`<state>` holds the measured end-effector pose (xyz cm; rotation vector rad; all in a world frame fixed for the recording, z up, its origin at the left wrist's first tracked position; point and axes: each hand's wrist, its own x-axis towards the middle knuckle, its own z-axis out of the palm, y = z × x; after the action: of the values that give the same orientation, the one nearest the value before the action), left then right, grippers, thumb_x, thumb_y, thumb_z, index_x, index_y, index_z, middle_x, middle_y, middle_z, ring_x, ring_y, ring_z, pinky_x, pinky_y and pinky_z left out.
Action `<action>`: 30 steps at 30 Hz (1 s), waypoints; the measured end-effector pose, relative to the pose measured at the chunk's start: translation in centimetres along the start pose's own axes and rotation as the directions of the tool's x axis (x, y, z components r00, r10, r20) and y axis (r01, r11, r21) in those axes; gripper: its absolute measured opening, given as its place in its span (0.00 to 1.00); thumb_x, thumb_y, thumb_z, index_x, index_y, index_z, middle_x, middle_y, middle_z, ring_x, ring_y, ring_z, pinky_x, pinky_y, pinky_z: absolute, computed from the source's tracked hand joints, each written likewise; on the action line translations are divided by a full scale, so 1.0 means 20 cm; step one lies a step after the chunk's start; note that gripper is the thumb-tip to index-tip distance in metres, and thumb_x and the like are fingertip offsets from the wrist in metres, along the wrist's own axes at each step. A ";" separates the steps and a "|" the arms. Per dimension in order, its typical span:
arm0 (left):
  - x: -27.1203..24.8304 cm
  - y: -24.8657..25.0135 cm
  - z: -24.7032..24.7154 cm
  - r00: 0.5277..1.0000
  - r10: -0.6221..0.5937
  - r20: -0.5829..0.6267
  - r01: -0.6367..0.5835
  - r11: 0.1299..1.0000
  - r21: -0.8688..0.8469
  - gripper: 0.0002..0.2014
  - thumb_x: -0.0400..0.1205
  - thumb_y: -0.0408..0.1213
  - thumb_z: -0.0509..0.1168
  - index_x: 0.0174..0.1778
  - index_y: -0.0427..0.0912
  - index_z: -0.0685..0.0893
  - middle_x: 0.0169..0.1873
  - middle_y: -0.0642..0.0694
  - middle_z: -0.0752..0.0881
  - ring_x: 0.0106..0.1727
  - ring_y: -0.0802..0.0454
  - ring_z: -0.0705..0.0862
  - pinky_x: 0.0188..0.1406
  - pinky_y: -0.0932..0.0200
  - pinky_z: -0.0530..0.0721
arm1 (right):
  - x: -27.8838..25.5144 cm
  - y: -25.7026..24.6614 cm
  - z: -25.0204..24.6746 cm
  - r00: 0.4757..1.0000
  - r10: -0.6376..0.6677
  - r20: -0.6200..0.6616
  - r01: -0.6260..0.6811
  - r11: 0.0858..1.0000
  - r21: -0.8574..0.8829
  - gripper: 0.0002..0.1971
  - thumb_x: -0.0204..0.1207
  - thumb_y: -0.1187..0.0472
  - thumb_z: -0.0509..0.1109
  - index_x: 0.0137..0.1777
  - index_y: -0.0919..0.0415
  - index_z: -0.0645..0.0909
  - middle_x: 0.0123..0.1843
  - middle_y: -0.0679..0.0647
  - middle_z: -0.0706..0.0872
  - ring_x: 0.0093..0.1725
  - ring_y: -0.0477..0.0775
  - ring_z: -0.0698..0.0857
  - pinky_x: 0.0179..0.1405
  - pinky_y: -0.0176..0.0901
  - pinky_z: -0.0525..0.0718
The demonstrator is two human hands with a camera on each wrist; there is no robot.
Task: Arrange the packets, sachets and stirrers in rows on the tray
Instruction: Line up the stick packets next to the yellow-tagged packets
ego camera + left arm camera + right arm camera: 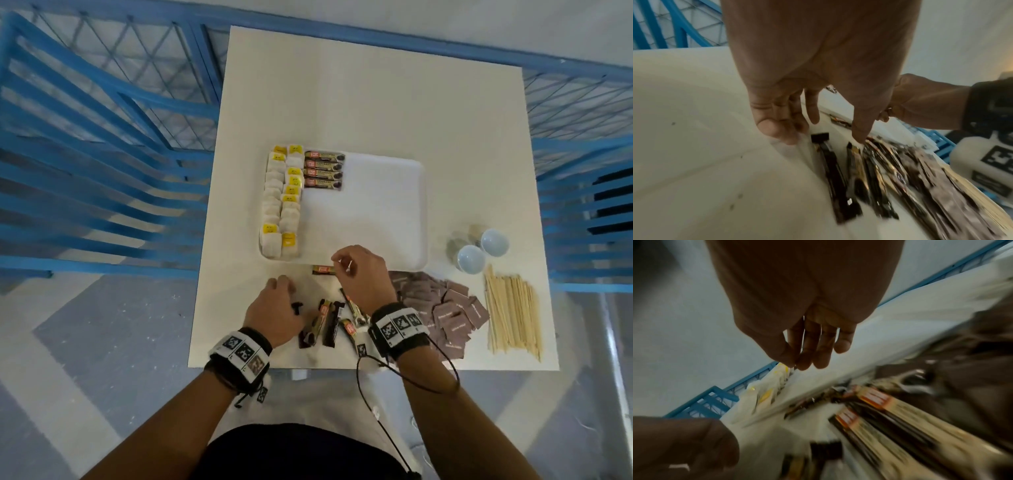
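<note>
Here a square, matte white surface (376,102) carries a shallow white plastic tray (387,205) with rounded corners. Two columns of soft, pale tea bags with yellow tags (281,202) fill the tray's left side, and four glossy dark brown stick packets (323,169) lie stacked in a row just beside them at the far end. Near the front right edge lies a loose heap of flat mauve paper sachets (445,308), with a bundle of thin pale wooden stirrers (512,311) beside it and two small round white bowls (483,250) behind. More dark stick packets (329,322) are scattered between the hands. The left hand (274,310) rests low beside them, fingers loosely bent, empty. The right hand (359,274) hovers at the tray's near rim, its grip empty, thumb and fingertips drawn together above a single stick packet (323,270).
</note>
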<state>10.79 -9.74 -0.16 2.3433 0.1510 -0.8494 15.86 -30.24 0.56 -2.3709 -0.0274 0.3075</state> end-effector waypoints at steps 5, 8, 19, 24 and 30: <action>-0.11 0.03 0.13 0.995 0.034 -0.090 -0.028 0.997 0.071 0.35 0.74 0.61 0.75 0.69 0.46 0.72 0.63 0.46 0.75 0.62 0.43 0.80 0.52 0.45 0.85 | -0.30 0.10 0.03 0.995 0.070 0.077 -0.062 0.993 -0.096 0.04 0.79 0.57 0.73 0.52 0.52 0.85 0.46 0.39 0.82 0.43 0.42 0.81 0.46 0.40 0.85; -0.13 0.06 0.21 0.987 0.049 -0.153 -0.028 0.990 0.137 0.33 0.75 0.62 0.74 0.68 0.47 0.72 0.62 0.47 0.75 0.62 0.45 0.78 0.47 0.49 0.82 | -0.42 0.14 0.04 0.981 0.093 0.170 -0.057 0.977 -0.204 0.11 0.79 0.53 0.74 0.58 0.52 0.83 0.52 0.45 0.83 0.48 0.48 0.83 0.48 0.45 0.85; -0.15 0.03 0.30 0.943 -0.052 -0.328 -0.032 0.969 -0.247 0.17 0.83 0.32 0.70 0.69 0.37 0.84 0.60 0.37 0.86 0.62 0.38 0.83 0.64 0.48 0.82 | -0.52 0.14 0.11 0.994 0.012 0.111 0.004 0.991 -0.137 0.10 0.81 0.64 0.69 0.60 0.62 0.85 0.56 0.57 0.86 0.55 0.56 0.83 0.54 0.52 0.86; -0.15 -0.01 0.27 0.928 -0.201 -0.313 0.036 0.886 -0.462 0.19 0.87 0.30 0.60 0.74 0.44 0.78 0.56 0.40 0.86 0.53 0.41 0.87 0.54 0.53 0.85 | -0.46 0.08 0.08 0.999 0.023 0.031 -0.024 0.999 0.043 0.12 0.79 0.69 0.67 0.61 0.63 0.85 0.60 0.55 0.82 0.51 0.48 0.79 0.53 0.19 0.72; -0.18 -0.06 0.23 0.864 -0.477 -0.162 0.157 0.561 -0.813 0.11 0.83 0.30 0.53 0.49 0.48 0.79 0.35 0.44 0.76 0.28 0.49 0.72 0.24 0.60 0.68 | -0.36 0.04 0.13 0.969 0.129 0.212 -0.108 0.989 -0.105 0.20 0.79 0.51 0.73 0.64 0.63 0.77 0.57 0.58 0.82 0.54 0.55 0.81 0.56 0.50 0.85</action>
<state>5.13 -11.10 -1.33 1.5885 0.9576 -0.3425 8.16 -29.83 -0.35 -2.4239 -0.0035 0.6370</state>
